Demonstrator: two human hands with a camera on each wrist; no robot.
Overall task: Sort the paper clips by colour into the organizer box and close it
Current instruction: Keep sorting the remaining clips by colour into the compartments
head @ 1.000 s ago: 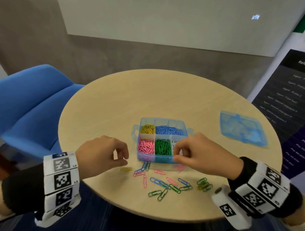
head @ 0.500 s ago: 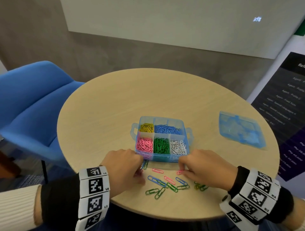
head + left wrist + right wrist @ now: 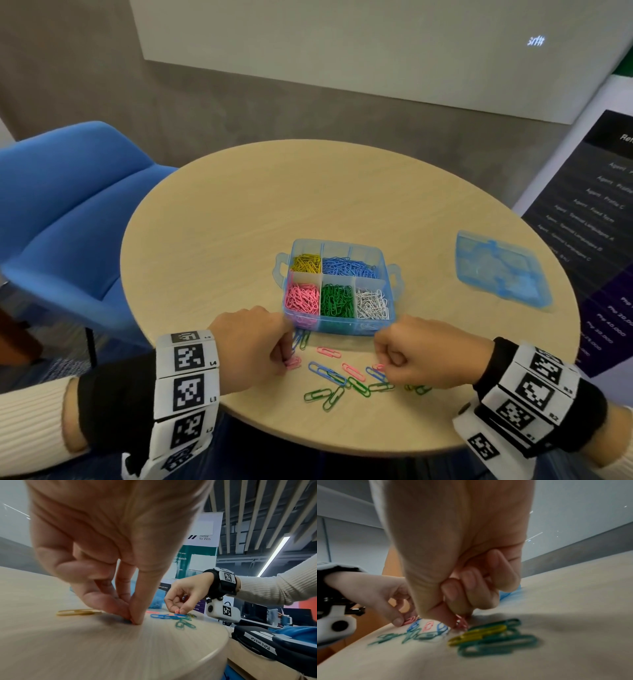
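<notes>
The blue organizer box point(image 3: 339, 329) stands open mid-table, with yellow, blue, pink, green and white clips in separate compartments. Loose pink, blue and green paper clips point(image 3: 346, 377) lie between the box and the table's near edge. My left hand point(image 3: 282, 359) reaches down at the left of this scatter, thumb and finger pinching a pink clip point(image 3: 293, 362) that lies on the table. My right hand point(image 3: 385, 365) pinches another pink clip point(image 3: 461, 623) at the right of the scatter. A yellow clip point(image 3: 78, 612) lies just beyond my left fingers.
The box's blue lid point(image 3: 501, 270) lies apart at the table's right side. A blue chair point(image 3: 68, 212) stands to the left and a dark banner point(image 3: 603, 240) to the right. Green and yellow clips point(image 3: 488, 635) lie under my right wrist near the round table's edge point(image 3: 342, 445).
My right hand has come back from the box's white compartment down to the loose clips. My left hand has moved right and down onto the scatter. Both now pinch pink clips.
</notes>
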